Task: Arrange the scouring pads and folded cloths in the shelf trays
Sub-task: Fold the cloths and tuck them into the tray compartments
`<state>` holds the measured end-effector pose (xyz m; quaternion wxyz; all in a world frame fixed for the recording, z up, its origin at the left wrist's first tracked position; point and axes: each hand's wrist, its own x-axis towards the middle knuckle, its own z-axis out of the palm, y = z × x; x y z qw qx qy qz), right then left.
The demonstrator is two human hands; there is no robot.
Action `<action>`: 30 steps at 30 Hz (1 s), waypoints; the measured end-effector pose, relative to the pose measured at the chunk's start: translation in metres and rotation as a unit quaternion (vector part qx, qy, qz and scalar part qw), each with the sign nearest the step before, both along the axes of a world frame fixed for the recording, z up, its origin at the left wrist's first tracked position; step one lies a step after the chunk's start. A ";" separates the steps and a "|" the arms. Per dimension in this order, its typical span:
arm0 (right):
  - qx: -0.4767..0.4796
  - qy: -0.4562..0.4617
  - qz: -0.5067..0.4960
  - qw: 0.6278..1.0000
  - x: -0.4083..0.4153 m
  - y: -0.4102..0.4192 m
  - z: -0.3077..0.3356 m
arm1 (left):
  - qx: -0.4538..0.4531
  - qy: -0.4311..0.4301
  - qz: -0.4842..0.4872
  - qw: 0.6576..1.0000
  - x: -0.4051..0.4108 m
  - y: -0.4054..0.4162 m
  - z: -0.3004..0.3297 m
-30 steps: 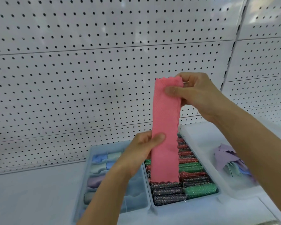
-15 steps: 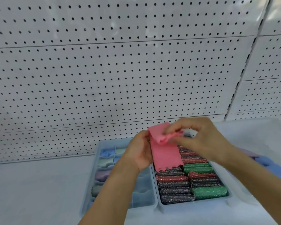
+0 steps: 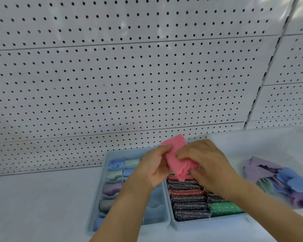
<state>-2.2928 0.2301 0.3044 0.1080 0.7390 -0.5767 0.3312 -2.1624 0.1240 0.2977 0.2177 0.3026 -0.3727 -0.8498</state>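
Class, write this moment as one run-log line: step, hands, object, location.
step: folding cloth | hands: left hand and right hand both grip it | object: pink cloth | location: above scouring pad tray

- Both hands hold a pink cloth [image 3: 175, 155] above the trays; the left hand [image 3: 153, 167] grips its left edge and the right hand [image 3: 206, 165] pinches its right side.
- The cloth is folded, one corner sticking up.
- The left tray [image 3: 98, 203] holds folded cloths [image 3: 112, 188] in blue, green and purple.
- The right tray [image 3: 208, 222], just beside it, is packed with glittery scouring pads [image 3: 189, 199] in red, dark and green.
- Loose cloths [image 3: 278, 179] lie in a heap to the right.
- A white pegboard [image 3: 129, 75] stands behind the shelf [image 3: 33, 206].
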 end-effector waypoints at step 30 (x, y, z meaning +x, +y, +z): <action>0.136 -0.659 0.114 0.731 0.018 -0.016 0.011 | -0.334 0.050 0.048 0.940 0.038 0.011 0.019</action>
